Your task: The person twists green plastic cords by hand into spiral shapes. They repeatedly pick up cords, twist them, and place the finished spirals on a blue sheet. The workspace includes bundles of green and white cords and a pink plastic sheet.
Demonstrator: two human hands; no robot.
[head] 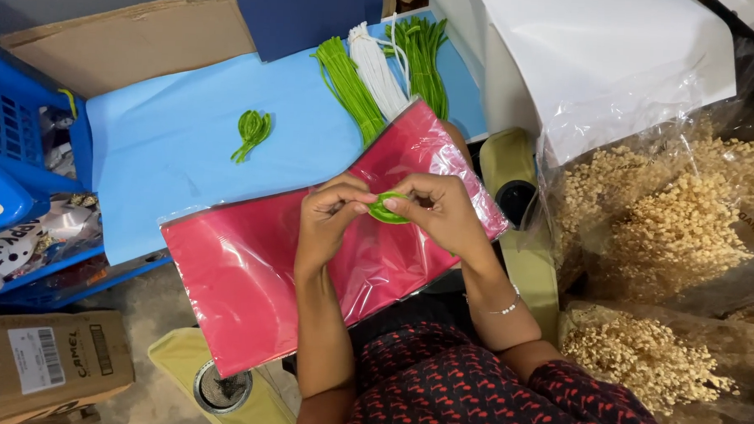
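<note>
Now | left hand (pixel 327 219) + right hand (pixel 440 210) both pinching green loop (pixel 385 208) between fingertips | over red packet (pixel 249 274) under hands | green bundles (pixel 348 86) beyond, finished loop (pixel 252 132) up-left

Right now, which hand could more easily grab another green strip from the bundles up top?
Probably the right hand. Both hands pinch the green loop, but the green bundles lie up on the right hand's side of the blue sheet. The left hand would have to cross over.

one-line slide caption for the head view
Both hands, left and right, pinch a green loop over a red packet, green and white cord bundles beyond.
</note>
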